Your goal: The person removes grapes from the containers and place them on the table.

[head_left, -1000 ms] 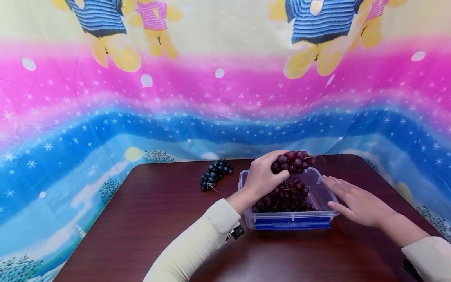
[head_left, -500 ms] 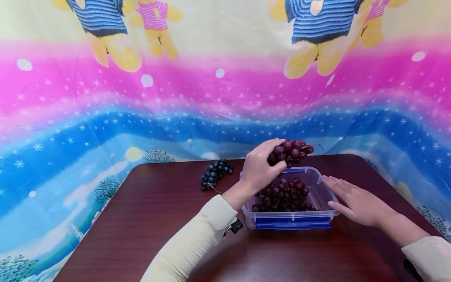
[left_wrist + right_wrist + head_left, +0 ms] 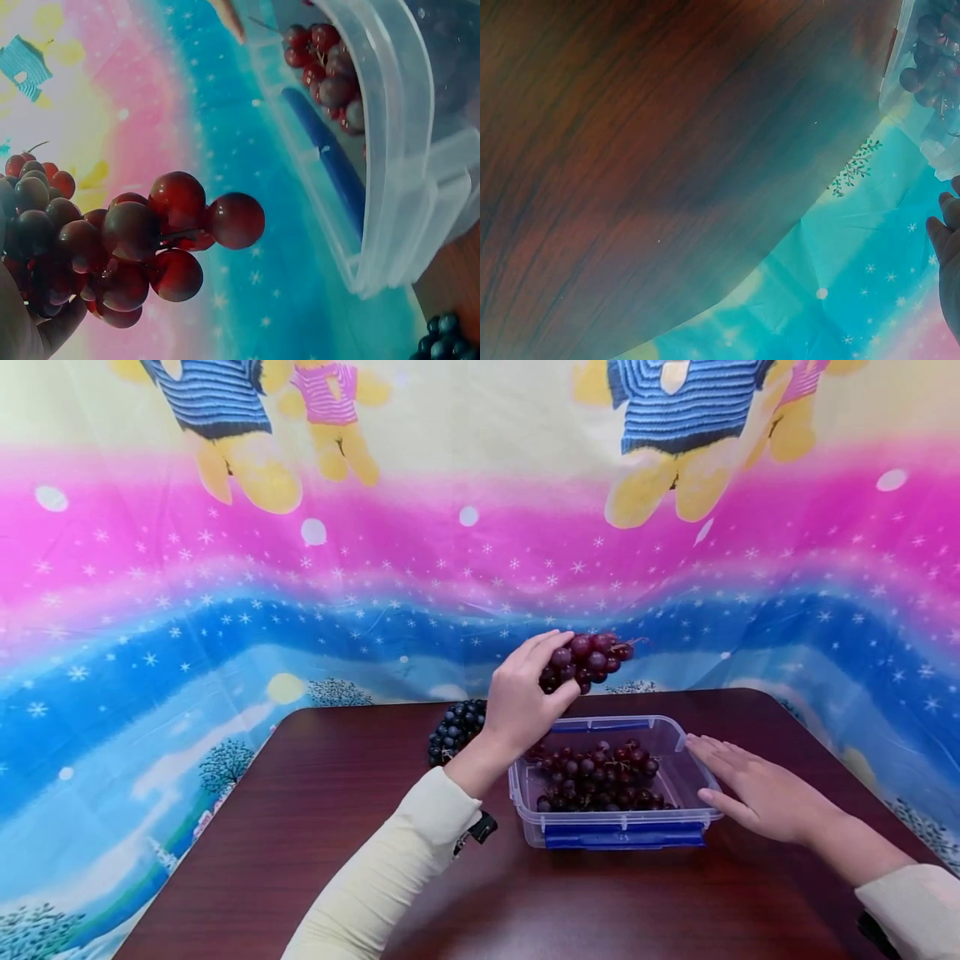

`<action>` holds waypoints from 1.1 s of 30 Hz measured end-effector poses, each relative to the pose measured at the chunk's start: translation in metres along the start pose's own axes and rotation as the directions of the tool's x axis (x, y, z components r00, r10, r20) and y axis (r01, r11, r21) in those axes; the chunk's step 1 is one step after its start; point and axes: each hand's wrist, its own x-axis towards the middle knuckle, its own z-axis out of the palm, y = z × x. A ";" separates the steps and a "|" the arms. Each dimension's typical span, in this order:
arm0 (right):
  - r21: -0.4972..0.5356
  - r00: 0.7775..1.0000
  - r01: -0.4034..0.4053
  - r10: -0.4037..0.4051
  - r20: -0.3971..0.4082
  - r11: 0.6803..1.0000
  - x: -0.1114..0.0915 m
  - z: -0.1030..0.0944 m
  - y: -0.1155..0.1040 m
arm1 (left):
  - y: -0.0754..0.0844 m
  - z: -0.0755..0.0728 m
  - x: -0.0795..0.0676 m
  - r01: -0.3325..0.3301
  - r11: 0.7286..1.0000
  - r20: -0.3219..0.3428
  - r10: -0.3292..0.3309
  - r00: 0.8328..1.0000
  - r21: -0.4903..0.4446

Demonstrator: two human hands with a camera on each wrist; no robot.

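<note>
My left hand (image 3: pixel 525 693) grips a bunch of red grapes (image 3: pixel 588 660) in the air above the back left of a clear plastic container (image 3: pixel 622 817) with blue clips. In the left wrist view that bunch (image 3: pixel 120 247) hangs beside the container's wall (image 3: pixel 397 112), with the thumb under it. More red grapes (image 3: pixel 600 777) lie inside the container, mostly toward its left and front. My right hand (image 3: pixel 765 785) touches the container's right rim with straight fingers. In the right wrist view only part of the right hand (image 3: pixel 949 247) shows at the edge.
A bunch of black grapes (image 3: pixel 453 731) lies on the brown table (image 3: pixel 337 827) left of the container, partly hidden by the left hand and wrist. A printed cloth (image 3: pixel 465 568) hangs behind the table's far edge.
The left hand has lifted the red grape bunch up out of the container and moved it leftward. Its wrist now covers part of the black grapes. The right hand has stayed in place.
</note>
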 end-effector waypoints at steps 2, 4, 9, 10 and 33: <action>-0.002 1.000 0.001 -0.001 -0.002 1.000 0.000 0.000 0.000 | -0.004 -0.005 0.001 0.002 1.000 -0.023 -0.002 1.000 0.001; -0.002 1.000 -0.001 0.001 -0.002 1.000 0.000 -0.001 0.000 | -0.008 -0.011 0.001 0.007 1.000 -0.047 -0.006 0.999 0.006; 0.000 1.000 -0.001 0.001 -0.005 1.000 0.000 -0.001 0.000 | -0.020 -0.025 0.002 0.021 1.000 -0.093 -0.019 0.996 0.020; 0.000 1.000 0.000 0.000 -0.005 1.000 0.000 -0.001 0.000 | -0.023 -0.028 0.002 0.024 0.999 -0.095 -0.022 0.995 0.025; -0.029 0.998 0.059 -0.059 -0.013 0.998 0.001 0.000 0.003 | -0.085 -0.092 -0.032 0.187 0.961 -0.131 -0.163 0.978 0.201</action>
